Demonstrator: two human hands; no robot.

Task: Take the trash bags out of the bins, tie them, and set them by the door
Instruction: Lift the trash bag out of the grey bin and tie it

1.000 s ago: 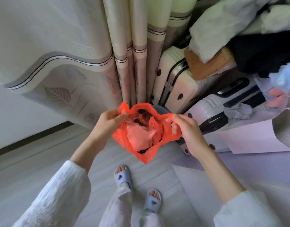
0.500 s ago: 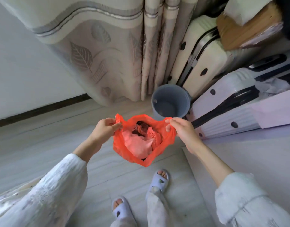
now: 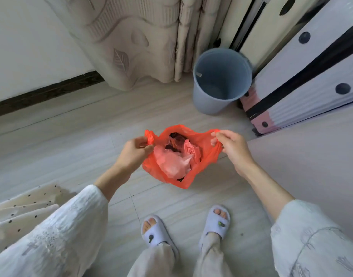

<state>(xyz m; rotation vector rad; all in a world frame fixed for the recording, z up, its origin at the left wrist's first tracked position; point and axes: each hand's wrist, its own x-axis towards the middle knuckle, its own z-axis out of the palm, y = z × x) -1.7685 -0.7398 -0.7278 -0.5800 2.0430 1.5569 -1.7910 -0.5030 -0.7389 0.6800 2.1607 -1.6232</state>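
Note:
An orange trash bag (image 3: 167, 176) hangs in the air in front of me, its mouth open and pink and dark rubbish showing inside. My left hand (image 3: 132, 154) pinches the bag's left handle. On the other side, my right hand (image 3: 232, 146) grips the right handle, pulling the mouth wide. A grey-blue bin (image 3: 219, 80) stands on the floor beyond the bag, with no liner in it.
Patterned curtains (image 3: 135, 43) hang behind the bin. White suitcases (image 3: 311, 68) lean at the right, close against the bin. A pale surface (image 3: 311, 156) fills the right side. A spotted cloth (image 3: 21, 206) lies at the lower left. My slippered feet (image 3: 183, 228) stand on the wooden floor.
The bag has come away from the bin, which now stands fully in view beyond it. My view has tipped down. Both hands still hold the handles, spread wider apart.

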